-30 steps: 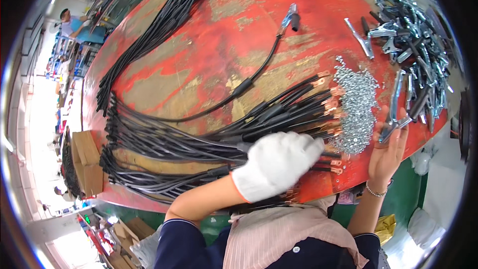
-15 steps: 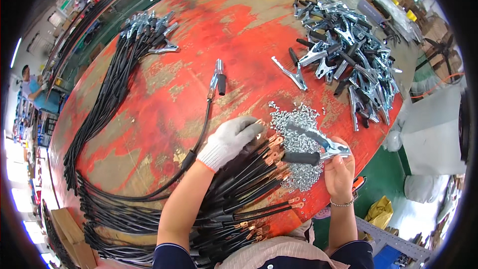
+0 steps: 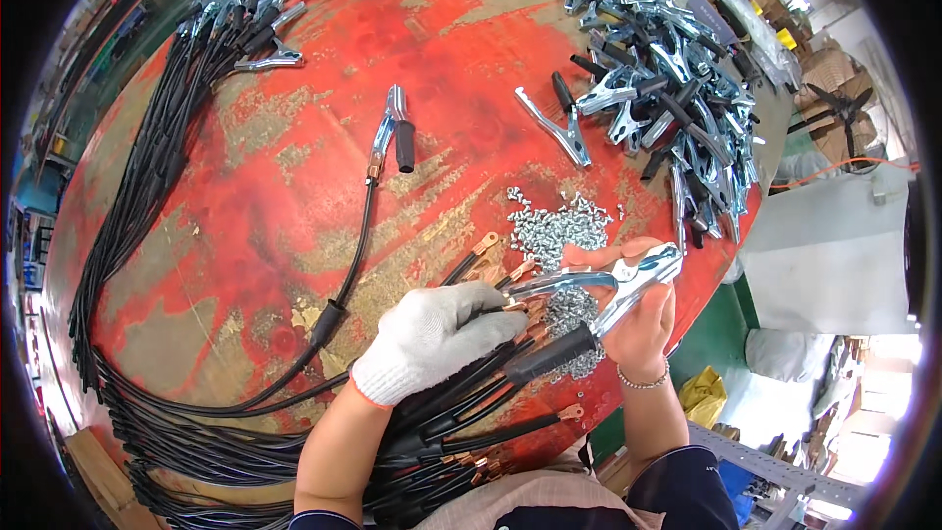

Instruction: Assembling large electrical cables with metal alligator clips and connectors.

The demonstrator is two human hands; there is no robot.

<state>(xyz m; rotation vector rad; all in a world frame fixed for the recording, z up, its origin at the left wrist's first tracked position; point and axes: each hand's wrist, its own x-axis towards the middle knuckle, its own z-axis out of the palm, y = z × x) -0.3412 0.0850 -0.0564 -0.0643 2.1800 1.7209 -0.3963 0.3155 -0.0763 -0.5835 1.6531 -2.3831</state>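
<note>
My right hand (image 3: 640,319), bare, grips a silver spring clamp (image 3: 628,292) near its jaw end. One clamp handle wears a black sleeve (image 3: 551,357); the other is bare metal and reaches to my left fingertips. My left hand (image 3: 437,339), in a white knitted glove, is closed with thumb and fingers pinched at that bare handle's end. What lies between them is hidden. Beneath both hands spread black cables (image 3: 461,407) tipped with copper lugs (image 3: 486,243). A heap of small silver screws (image 3: 559,228) lies just beyond the clamp.
A large pile of clamps (image 3: 677,98) covers the far right of the worn red table (image 3: 442,29). One cable with a clamp fitted (image 3: 392,132) lies mid-table. At far left is a bundle of clamped cables (image 3: 147,152). A black fan (image 3: 842,110) stands beyond the right edge.
The clamp has come left and nearer, its bare handle now meeting my left fingers. My left hand has moved closer to me and closed. The whole view has shifted.
</note>
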